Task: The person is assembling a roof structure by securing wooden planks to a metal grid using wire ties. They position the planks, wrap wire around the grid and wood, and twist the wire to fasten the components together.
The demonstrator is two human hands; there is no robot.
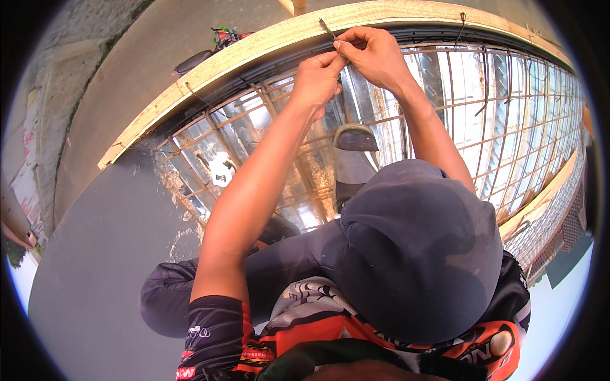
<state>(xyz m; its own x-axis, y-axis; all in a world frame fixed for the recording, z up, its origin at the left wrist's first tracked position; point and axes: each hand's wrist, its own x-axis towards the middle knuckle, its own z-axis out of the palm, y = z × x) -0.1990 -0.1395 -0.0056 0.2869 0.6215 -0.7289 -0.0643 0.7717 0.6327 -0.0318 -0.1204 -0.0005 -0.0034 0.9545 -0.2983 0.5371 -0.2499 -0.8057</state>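
Observation:
Both hands meet at the inner side of a long pale timber beam. My right hand pinches a dark tie wire that comes over the beam's edge, thumb against fingertips. Just below those fingertips, my left hand is closed in a pinch; the thing between its fingers is hidden. Under my hands a grid of rusty steel bars lies over shiny ribbed metal sheeting. Dark bars run along the beam's inner side.
More wire ties hang along the beam. My shoe stands among the bars, below my bent knee. A grey surface spreads on the left. Beyond the beam, a motorcycle stands on the ground. Another timber lies at the right.

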